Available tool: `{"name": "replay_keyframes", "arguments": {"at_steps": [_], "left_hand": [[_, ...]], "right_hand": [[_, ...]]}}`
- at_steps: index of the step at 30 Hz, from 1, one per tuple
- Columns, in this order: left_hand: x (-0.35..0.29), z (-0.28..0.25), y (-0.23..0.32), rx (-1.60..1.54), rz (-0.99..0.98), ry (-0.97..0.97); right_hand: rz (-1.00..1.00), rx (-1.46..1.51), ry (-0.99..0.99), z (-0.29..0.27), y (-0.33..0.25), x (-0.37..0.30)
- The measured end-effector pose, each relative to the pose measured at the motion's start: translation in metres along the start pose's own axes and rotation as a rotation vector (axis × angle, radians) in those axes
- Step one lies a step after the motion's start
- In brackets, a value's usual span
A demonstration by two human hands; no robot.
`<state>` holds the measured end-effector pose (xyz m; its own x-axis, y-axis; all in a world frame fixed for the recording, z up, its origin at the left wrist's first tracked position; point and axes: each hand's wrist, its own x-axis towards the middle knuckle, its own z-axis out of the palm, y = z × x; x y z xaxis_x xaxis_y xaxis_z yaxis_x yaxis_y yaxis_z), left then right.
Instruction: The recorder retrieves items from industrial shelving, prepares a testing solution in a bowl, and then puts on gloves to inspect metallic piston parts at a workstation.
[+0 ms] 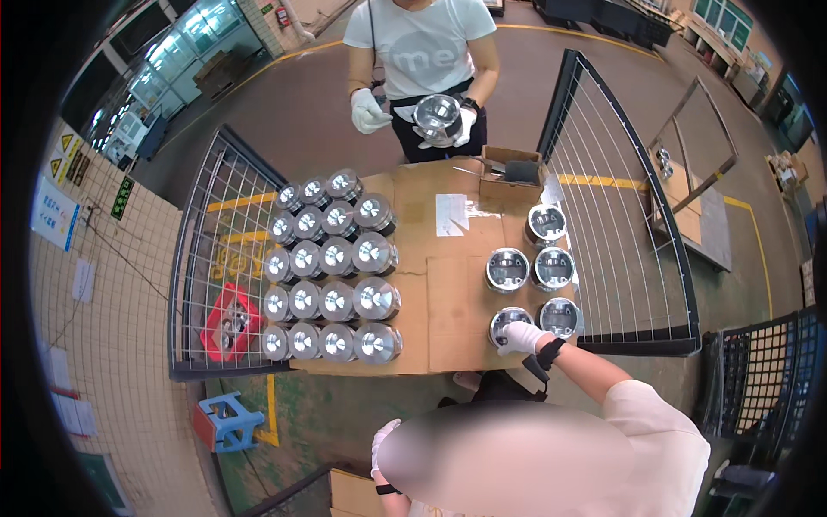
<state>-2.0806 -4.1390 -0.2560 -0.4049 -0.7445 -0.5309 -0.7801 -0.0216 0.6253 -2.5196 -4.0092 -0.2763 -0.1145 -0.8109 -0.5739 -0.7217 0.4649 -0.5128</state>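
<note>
My right hand (519, 338), in a white glove, has its fingers on the rim of a metal piston (506, 325) at the near right of the cardboard-covered surface (457, 314). That piston stands with its hollow end up, beside another hollow-end-up piston (560, 318). My left hand (385, 444), also gloved, is at the lower edge, away from the cardboard; its fingers are mostly hidden by a blurred area. Several pistons (337, 299) stand crown up in rows on the left.
Across the surface a co-worker in white gloves holds a piston (438, 119). A small cardboard box (510, 177) sits at the far right corner. Wire-mesh panels (616, 224) flank both sides. A red crate (231, 320) and a blue stool (231, 422) are at the left.
</note>
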Motion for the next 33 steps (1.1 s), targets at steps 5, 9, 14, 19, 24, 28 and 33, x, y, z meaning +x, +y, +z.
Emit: {"name": "replay_keyframes", "arguments": {"at_steps": [5, 9, 14, 19, 24, 28, 33], "left_hand": [[0.011, -0.013, 0.01, 0.091, 0.037, -0.004], [0.014, -0.012, 0.011, 0.08, 0.05, -0.015], [0.015, -0.006, -0.007, 0.071, 0.038, -0.021], [0.018, -0.001, -0.003, 0.055, 0.022, -0.041], [0.019, 0.004, -0.018, 0.031, 0.011, -0.04], [0.032, 0.014, -0.031, 0.042, 0.124, 0.013], [0.029, 0.011, -0.026, 0.013, 0.095, 0.029]], "right_hand": [[-0.036, -0.001, -0.029, -0.01, -0.002, 0.004], [-0.027, -0.036, -0.049, -0.011, 0.0, 0.005], [-0.002, -0.005, -0.025, -0.01, -0.003, 0.001], [-0.019, -0.01, -0.013, -0.016, -0.009, -0.003], [0.174, -0.015, 0.372, -0.064, -0.039, -0.007], [0.07, -0.048, 0.743, -0.066, -0.006, 0.03], [0.083, -0.153, 0.578, -0.06, 0.016, 0.059]]}}
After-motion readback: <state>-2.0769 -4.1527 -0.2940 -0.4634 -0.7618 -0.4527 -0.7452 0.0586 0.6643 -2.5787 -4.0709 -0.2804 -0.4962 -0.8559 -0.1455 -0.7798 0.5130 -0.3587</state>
